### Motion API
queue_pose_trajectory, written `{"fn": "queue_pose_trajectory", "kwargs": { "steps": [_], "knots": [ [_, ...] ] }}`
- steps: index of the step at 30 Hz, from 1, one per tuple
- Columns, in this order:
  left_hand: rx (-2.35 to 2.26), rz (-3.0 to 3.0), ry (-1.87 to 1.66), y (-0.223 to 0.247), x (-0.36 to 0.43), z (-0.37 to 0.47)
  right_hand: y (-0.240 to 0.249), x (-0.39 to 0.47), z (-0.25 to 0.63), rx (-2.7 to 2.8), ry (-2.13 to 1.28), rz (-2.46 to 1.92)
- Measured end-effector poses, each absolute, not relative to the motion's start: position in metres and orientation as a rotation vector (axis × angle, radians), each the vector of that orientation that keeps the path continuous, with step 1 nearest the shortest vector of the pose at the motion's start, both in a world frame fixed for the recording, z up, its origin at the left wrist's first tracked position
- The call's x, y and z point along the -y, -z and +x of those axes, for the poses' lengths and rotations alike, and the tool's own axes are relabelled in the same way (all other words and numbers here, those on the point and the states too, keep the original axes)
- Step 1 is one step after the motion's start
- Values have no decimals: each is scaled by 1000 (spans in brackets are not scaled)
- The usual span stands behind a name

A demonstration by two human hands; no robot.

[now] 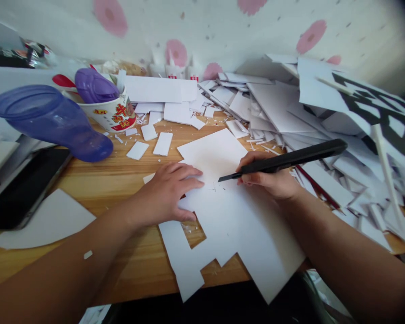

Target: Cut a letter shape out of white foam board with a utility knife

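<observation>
Loosely spread, the left hand [167, 191] is laid left of centre; mid-frame, the notched white board [229, 225], presumably light, stiff and weak at its cutouts, is best held by its broad middle and lies under those fingertips; rightward, a black utility knife [290, 157] is gripped by the right hand [272, 181].

The table [135, 274] has a top of light brown wood, with the grain well visible. On it lies a white sheet [222, 225] with notched edges, and two of its corners reach beyond the front edge. Farther back there are small white rectangles [162, 144], near a printed tub [104, 118] and a blue boot-shaped container [64, 123]. A heap of white offcuts [268, 105] covers much of the right side.
</observation>
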State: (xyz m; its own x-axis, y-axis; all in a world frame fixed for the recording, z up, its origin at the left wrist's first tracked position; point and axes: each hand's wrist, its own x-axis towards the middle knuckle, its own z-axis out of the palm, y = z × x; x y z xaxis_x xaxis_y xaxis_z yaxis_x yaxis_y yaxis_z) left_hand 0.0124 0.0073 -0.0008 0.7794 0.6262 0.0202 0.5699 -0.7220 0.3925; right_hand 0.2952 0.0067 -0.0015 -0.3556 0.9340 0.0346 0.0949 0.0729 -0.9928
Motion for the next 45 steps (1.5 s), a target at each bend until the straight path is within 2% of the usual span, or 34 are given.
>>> {"fn": "queue_pose_trajectory", "kwargs": {
  "steps": [5, 11, 19, 35, 45],
  "knots": [
    [-907, 2613, -234, 1, -6, 12, -2, 6, 303, 1578, -1204, -1141],
    [-907, 2630, -263, -1, -2, 13, 0, 52, 317, 1329, -1074, -1202],
    [-855, 2710, -309, -6, 5, 15, 7, 103, 309, 1380, -937, -1384],
    [-851, 2705, -156, -3, 1, 12, -3, 125, 287, 1547, -744, -1493],
    [-778, 2752, -138, -5, 6, 14, -11, 83, 254, 1641, -623, -1497]
  ]
}}
